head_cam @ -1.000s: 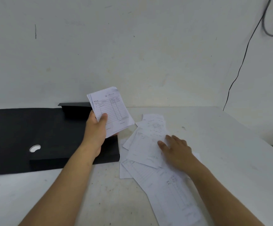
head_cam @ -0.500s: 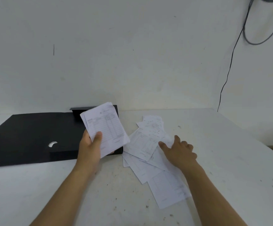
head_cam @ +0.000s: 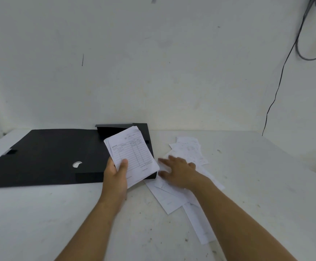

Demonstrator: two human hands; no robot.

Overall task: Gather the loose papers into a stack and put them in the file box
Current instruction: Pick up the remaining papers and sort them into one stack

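Hands [head_cam: 115, 176] [head_cam: 178, 171] partly hiding loose papers [head_cam: 188, 149]

Left hand [head_cam: 115, 176] raised off the surface, thumb on top and fingers curled beneath, clamped on a stack of papers [head_cam: 132, 157]. Left forearm bare, angled up from lower centre. Right hand [head_cam: 179, 172] palm down, fingers spread and reaching leftward, pressed flat. Right forearm bare, entering from lower right.
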